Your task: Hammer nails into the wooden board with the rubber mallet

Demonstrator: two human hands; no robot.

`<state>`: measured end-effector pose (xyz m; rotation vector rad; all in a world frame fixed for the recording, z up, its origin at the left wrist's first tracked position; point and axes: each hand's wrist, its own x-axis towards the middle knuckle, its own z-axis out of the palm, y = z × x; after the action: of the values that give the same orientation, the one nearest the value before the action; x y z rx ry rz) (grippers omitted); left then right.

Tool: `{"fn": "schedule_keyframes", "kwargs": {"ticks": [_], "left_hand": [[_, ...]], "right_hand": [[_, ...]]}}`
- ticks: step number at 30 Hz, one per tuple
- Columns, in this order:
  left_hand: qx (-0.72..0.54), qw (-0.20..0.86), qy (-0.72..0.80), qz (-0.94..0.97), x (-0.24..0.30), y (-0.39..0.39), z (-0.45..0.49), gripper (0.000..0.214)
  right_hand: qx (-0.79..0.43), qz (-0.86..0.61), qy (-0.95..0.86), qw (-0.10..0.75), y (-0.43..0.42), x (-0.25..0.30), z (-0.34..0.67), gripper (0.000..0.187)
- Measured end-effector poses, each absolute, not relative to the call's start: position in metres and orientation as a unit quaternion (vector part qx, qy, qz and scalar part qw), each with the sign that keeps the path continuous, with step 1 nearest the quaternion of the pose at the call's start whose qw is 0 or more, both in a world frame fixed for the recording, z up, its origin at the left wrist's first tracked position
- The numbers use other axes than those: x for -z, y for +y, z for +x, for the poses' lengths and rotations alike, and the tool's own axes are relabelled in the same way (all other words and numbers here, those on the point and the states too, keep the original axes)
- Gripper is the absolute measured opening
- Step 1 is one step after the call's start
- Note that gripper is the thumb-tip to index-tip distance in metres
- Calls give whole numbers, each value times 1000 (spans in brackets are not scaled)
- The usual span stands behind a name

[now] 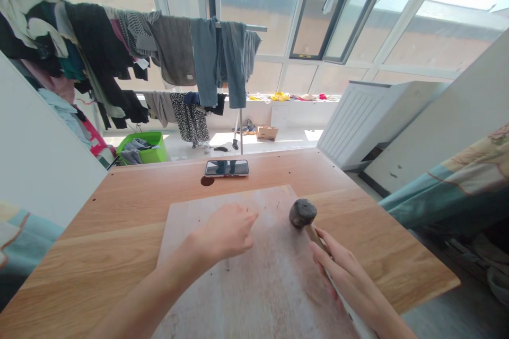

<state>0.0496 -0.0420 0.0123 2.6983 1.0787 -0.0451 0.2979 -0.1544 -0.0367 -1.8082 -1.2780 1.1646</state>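
Observation:
My right hand (338,259) is wrapped round the wooden handle of a black-headed mallet (303,213), whose head is over the right side of a pale wooden board (254,296). Above the middle of the same board is my left hand (228,230), its fingers curled and pressed together. Whatever those fingers may hold is too small or hidden to make out. A thin nail (278,204) stands in the board near its far right corner. Another nail (228,265) shows just below my left hand. Small dark dots mark the board's surface.
The board lies on a wooden table (99,254). A phone (226,168) rests near the far edge, beside a dark round hole. Beyond are a green basket (153,154) with clothes, a laundry rack hung with clothes (175,47), and a white cabinet (358,122). Curtains (449,190) hang at the right.

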Motion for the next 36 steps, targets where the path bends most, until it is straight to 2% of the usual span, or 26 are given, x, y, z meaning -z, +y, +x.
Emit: {"fn": "schedule_keyframes", "kwargs": {"ticks": [4, 9, 15, 20, 24, 29, 36], "left_hand": [[44, 93, 366, 925, -1, -51, 52, 21], [18, 128, 320, 939, 7, -47, 58, 22], [13, 104, 316, 943, 3, -45, 61, 6], [-7, 132, 278, 951, 1, -41, 59, 12], [-14, 141, 327, 934, 0, -42, 61, 7], [29, 119, 399, 909, 1, -57, 78, 12], [64, 104, 324, 938, -3, -74, 101, 32]], "right_hand": [[-437, -687, -494, 304, -155, 40, 297, 53], [-431, -691, -499, 297, -157, 40, 296, 56], [-433, -690, -495, 301, -158, 39, 295, 60], [-435, -686, -497, 304, -159, 39, 295, 60], [-438, -682, -502, 302, -159, 41, 296, 61], [-443, -680, -498, 305, -157, 44, 298, 60], [-446, -679, -496, 306, -158, 47, 299, 62]]}}
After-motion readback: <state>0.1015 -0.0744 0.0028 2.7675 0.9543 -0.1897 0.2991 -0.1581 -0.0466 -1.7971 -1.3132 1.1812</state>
